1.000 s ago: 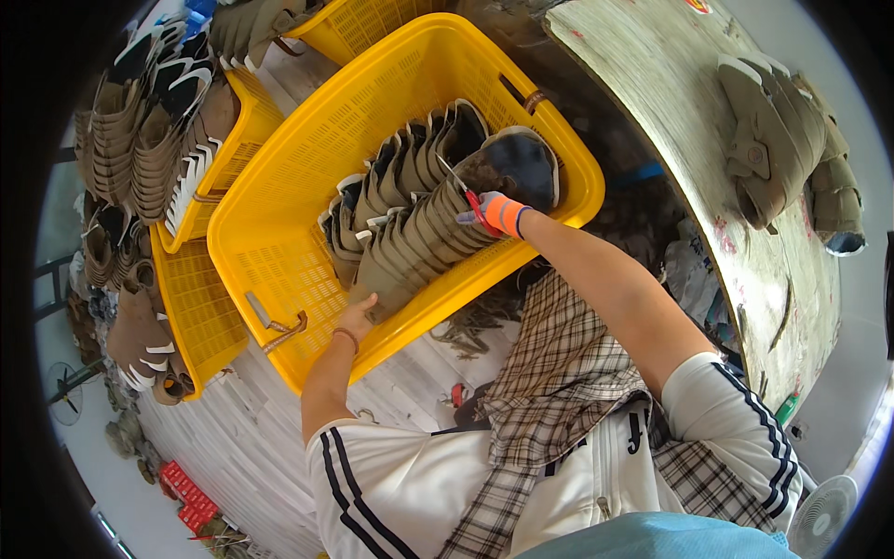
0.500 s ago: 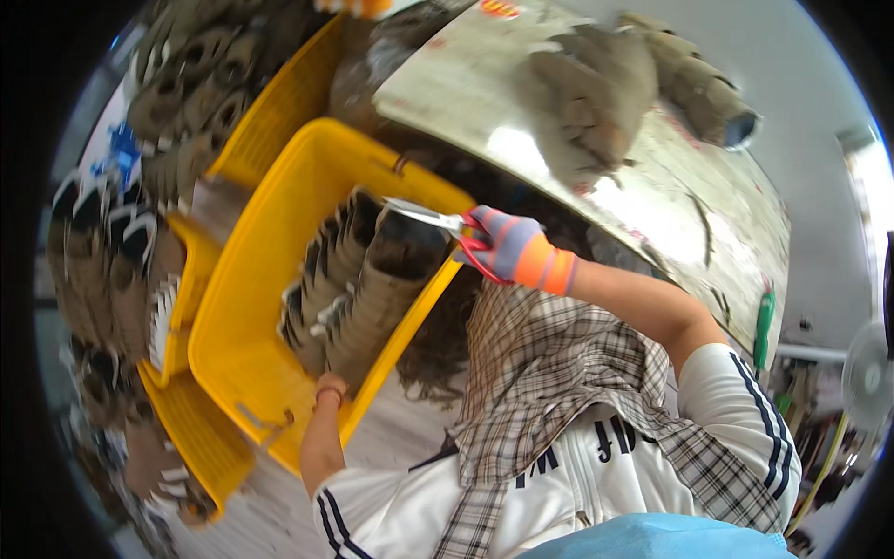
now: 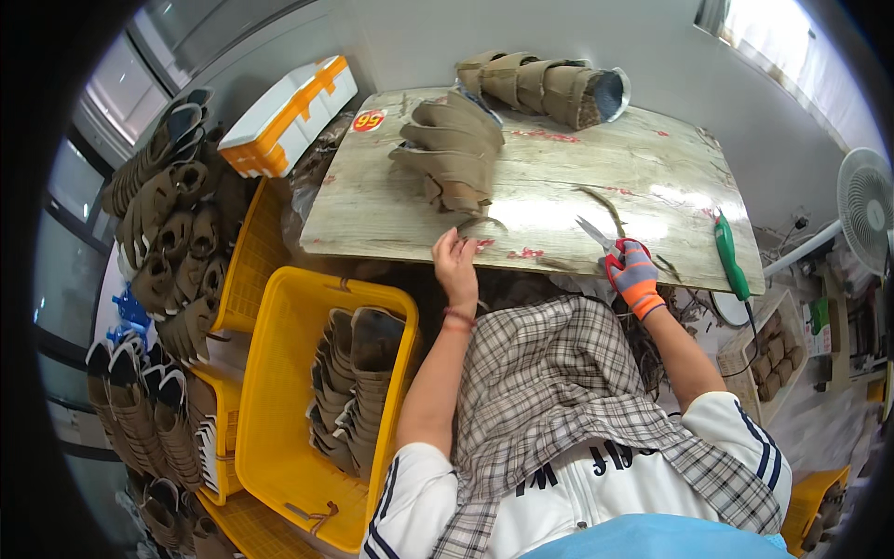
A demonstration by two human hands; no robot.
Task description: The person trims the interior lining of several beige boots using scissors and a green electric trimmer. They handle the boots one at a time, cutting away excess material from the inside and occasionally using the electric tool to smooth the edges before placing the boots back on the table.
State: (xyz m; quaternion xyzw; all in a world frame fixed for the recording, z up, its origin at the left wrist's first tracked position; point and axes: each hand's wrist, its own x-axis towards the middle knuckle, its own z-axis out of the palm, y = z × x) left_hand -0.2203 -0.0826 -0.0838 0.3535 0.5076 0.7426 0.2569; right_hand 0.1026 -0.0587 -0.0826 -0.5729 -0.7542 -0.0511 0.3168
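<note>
My bare left hand [image 3: 454, 268] is at the table's front edge, fingers stretched up and apart from one another, just below a fanned pile of brown shoe uppers [image 3: 452, 149]. A thin dark strip [image 3: 484, 222] curves beside its fingertips. My right hand [image 3: 635, 275], in a grey and orange glove, grips red-handled scissors [image 3: 613, 256]. Their blades are slightly parted and point up and left over the table [image 3: 559, 205]. Beyond the blades lies a dark curved scrap [image 3: 605, 207]. More nested brown uppers [image 3: 535, 84] lie along the table's far side.
A yellow crate [image 3: 256, 410] with stacked uppers [image 3: 354, 391] stands left of my lap. Further left, several stacks of uppers [image 3: 168, 419] crowd other yellow crates. A green corded tool [image 3: 731, 256] lies at the table's right edge, near a white fan [image 3: 866, 205].
My left hand has left the uppers in the yellow crate and come up to the table edge. My right hand has carried the scissors from above the crate to the table's right side.
</note>
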